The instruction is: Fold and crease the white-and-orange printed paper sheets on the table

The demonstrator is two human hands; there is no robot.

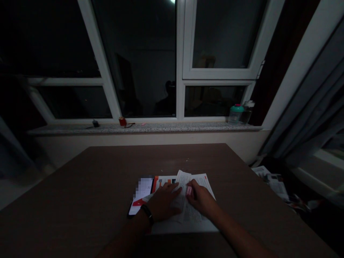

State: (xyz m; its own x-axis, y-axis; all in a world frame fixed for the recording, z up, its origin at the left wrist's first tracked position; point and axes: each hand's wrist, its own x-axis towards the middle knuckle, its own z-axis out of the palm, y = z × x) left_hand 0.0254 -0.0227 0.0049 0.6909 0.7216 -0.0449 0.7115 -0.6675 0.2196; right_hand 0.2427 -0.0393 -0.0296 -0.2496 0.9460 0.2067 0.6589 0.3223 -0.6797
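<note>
My left hand (pixel 164 201) lies spread over the printed pages (pixel 202 180), its fingers apart and a dark band (pixel 147 213) round the wrist. In my right hand (pixel 200 198) a small pink eraser (pixel 189 190) is gripped, resting against or just over the page. Under the pages an orange and white printed sheet or cover (pixel 161 180) shows at the top left. Left of the papers, partly beneath a page, a lit phone or tablet (pixel 143 190) shows a white screen, part of it blurred out.
Small crumbs (pixel 187 159) dot the brown table (pixel 113 168) beyond the papers. On the stone windowsill (pixel 166 127) stand a red jar (pixel 122 121), a small dark bottle (pixel 95 123) and a teal-lidded cup (pixel 235 114) beside a clear bottle (pixel 246 111). Papers (pixel 274 182) lie right of the table.
</note>
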